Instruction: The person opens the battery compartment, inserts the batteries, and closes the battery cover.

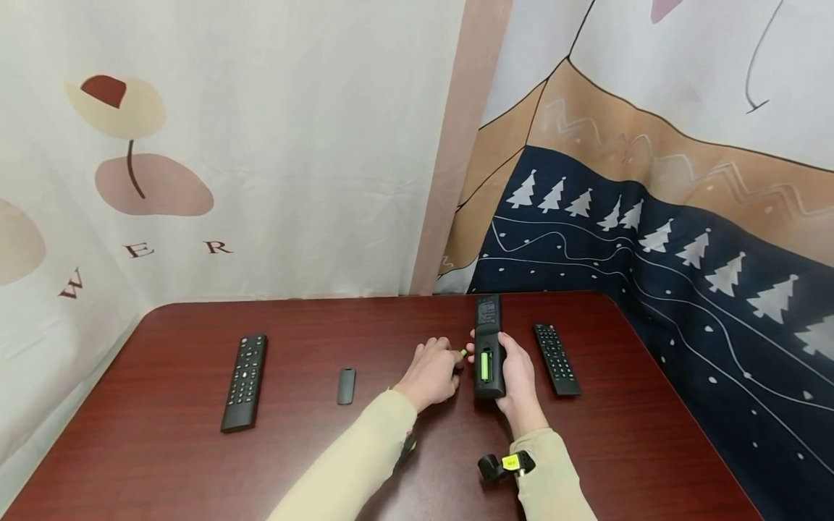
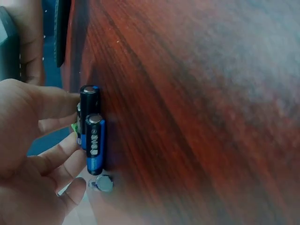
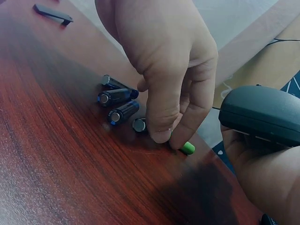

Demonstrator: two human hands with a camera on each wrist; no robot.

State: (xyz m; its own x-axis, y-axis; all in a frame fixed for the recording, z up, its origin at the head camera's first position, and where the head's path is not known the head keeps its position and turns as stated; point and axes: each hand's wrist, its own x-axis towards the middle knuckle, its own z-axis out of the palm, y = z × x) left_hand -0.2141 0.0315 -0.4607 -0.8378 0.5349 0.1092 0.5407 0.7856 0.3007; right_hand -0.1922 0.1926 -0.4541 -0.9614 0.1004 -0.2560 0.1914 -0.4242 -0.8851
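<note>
My right hand (image 1: 519, 376) holds a black remote control (image 1: 488, 329) back side up. Its battery compartment is uncovered, with a green battery (image 1: 485, 366) lying inside. Just left of the remote, my left hand (image 1: 430, 373) pinches another green battery (image 3: 188, 148) between thumb and finger, low over the table. Several black-and-blue batteries (image 3: 123, 113) lie beside the left hand, mostly hidden under it in the head view. A round silver end (image 3: 139, 125) shows next to them, close to the thumb.
On the reddish-brown table (image 1: 293, 470), a larger remote (image 1: 244, 383) lies at the left and a smaller remote (image 1: 557, 359) at the right. A dark battery cover (image 1: 347, 386) lies left of the hands. Patterned curtains (image 1: 313, 159) hang behind the table.
</note>
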